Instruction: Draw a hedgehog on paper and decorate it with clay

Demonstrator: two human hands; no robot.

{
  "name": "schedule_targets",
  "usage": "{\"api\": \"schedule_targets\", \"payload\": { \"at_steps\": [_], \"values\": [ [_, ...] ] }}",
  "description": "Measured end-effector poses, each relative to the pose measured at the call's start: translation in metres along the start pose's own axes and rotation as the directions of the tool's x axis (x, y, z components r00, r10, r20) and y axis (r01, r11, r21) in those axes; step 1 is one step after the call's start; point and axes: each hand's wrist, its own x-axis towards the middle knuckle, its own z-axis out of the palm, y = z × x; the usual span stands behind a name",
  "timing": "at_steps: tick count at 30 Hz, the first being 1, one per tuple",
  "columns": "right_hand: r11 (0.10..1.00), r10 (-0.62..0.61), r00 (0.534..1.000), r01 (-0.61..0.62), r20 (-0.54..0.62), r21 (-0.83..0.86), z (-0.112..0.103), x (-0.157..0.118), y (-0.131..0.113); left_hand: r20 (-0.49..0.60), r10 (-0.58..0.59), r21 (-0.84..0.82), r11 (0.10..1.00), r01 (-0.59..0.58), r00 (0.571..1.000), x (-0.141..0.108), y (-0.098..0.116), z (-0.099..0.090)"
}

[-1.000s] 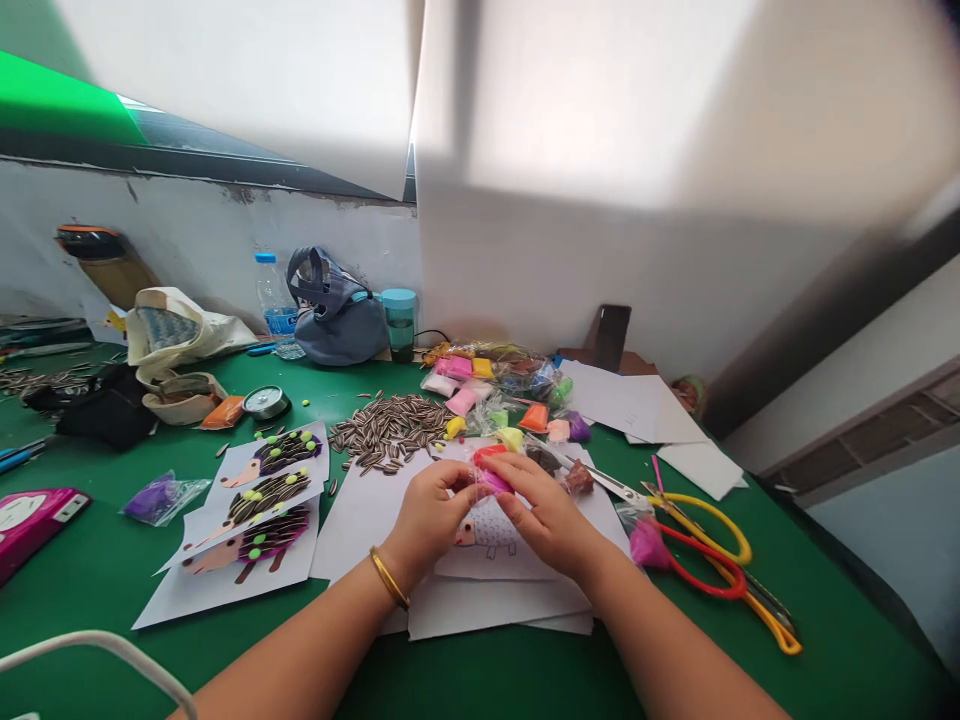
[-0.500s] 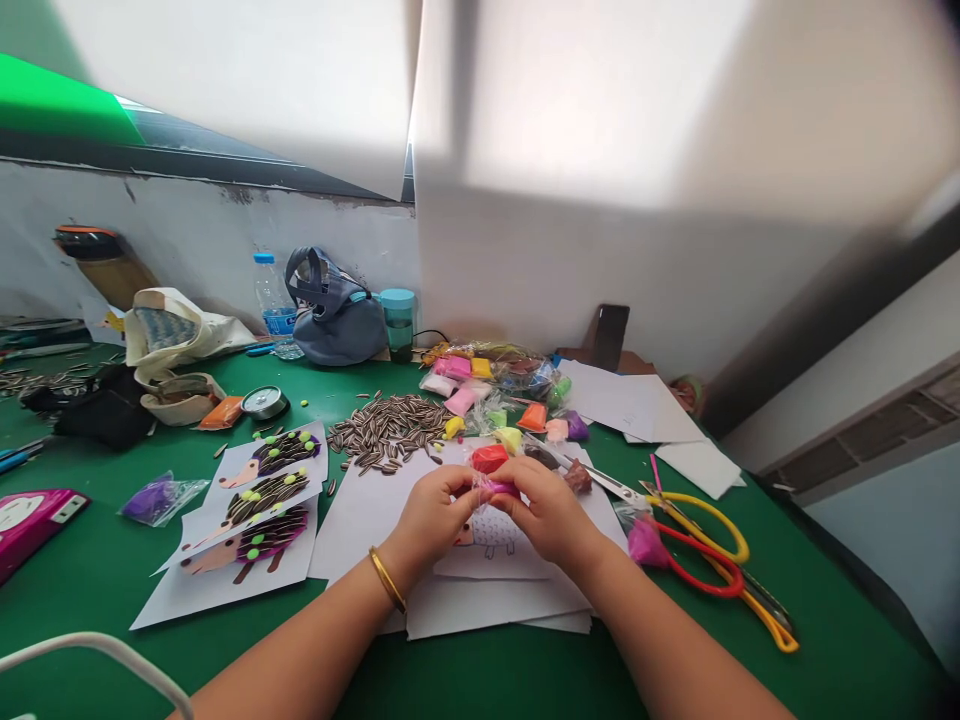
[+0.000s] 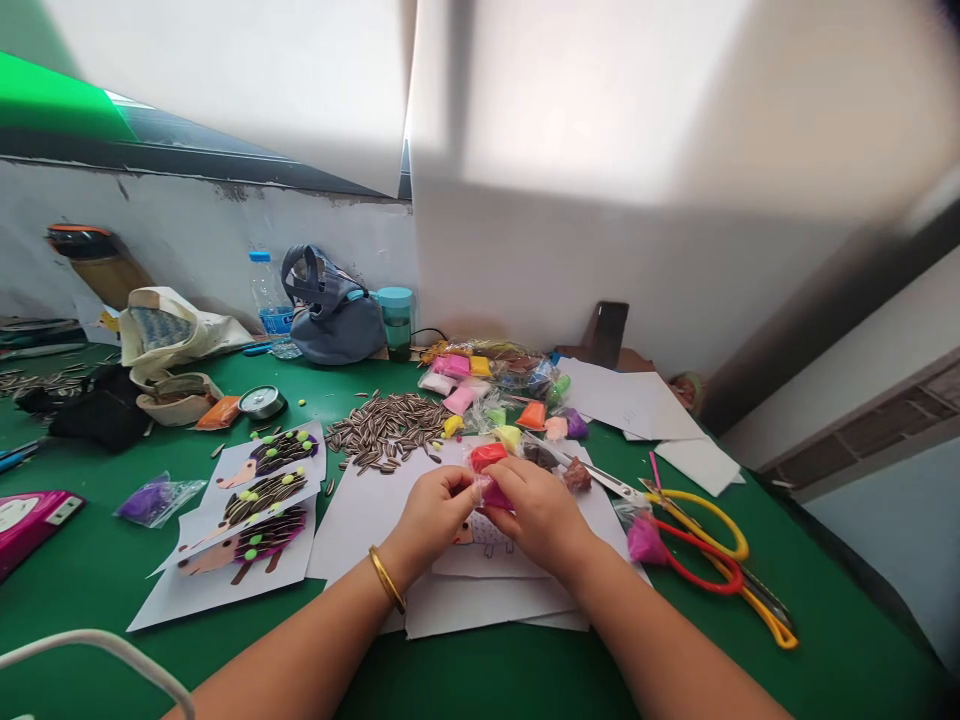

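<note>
My left hand [image 3: 436, 515], with a gold bracelet at the wrist, pinches the left side of a small pink packet [image 3: 493, 492] in clear wrap. The fingers of my right hand [image 3: 541, 508] close on the packet's other side and partly cover it. Both hands are over white paper that bears a drawn hedgehog [image 3: 487, 532], partly hidden by them. Just beyond the fingertips lies a red clay packet [image 3: 487, 457]. A brown clay lump [image 3: 577, 477] rests right of my right hand.
Sunflower seeds [image 3: 390, 430] are heaped behind the paper. Hedgehog pictures [image 3: 274, 540] lie at left, scissors [image 3: 697, 530] and a pink bag [image 3: 646, 540] at right. Colourful clay packets [image 3: 465, 380], a blue bag [image 3: 337, 325] and a teal-lidded cup [image 3: 396, 325] stand toward the wall.
My right hand's fingers have shifted slightly on the pink packet, and more of its pink side shows. The view has moved a little.
</note>
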Motion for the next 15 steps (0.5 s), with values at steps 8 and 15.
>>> {"api": "schedule_targets", "payload": {
  "at_steps": [8, 15],
  "values": [
    [0.994, -0.051, 0.999, 0.052, 0.007, -0.101, 0.0048, 0.0013, 0.0025, 0.013, 0.131, 0.385, 0.914, -0.126, 0.991, -0.0016, 0.0043, -0.0062],
    [0.995, -0.059, 0.998, 0.059, 0.0, -0.079, 0.0086, 0.002, 0.0015, 0.0, 0.048, 0.279, 0.959, -0.046, 0.999, 0.0021, 0.0008, -0.0062]
  ]
}}
